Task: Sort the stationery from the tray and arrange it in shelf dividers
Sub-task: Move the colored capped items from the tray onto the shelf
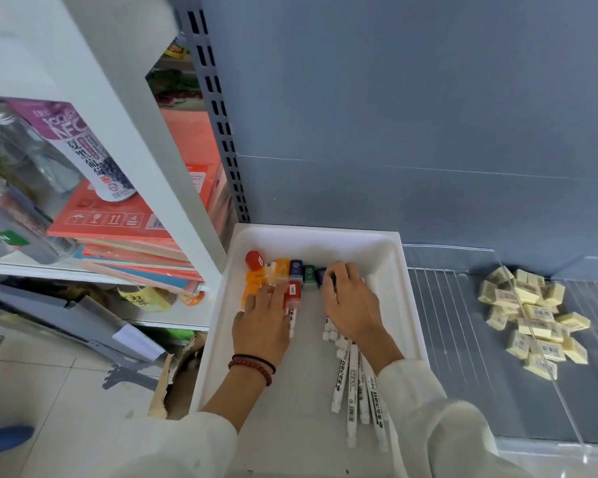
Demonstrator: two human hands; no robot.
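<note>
A white tray (390, 263) rests on the grey shelf. At its far end lie small coloured stamps: a red one (255, 259), orange ones (282, 267), a navy one (295, 267) and a green one (309, 272). Several white pens (351, 381) lie along the tray's right side. My left hand (261, 322) lies over the orange and red stamps, fingers blurred and spread. My right hand (351, 301) curls its fingers onto a dark blue stamp (321, 276) at the row's right end. Whether either hand grips anything is unclear.
Clear dividers (518, 305) split the grey shelf to the right, and a pile of pale yellow erasers (535, 315) lies in one section. On the left, a white rack holds orange boxes (118, 219), bottles and a purple carton. A torn cardboard box sits on the tiled floor below.
</note>
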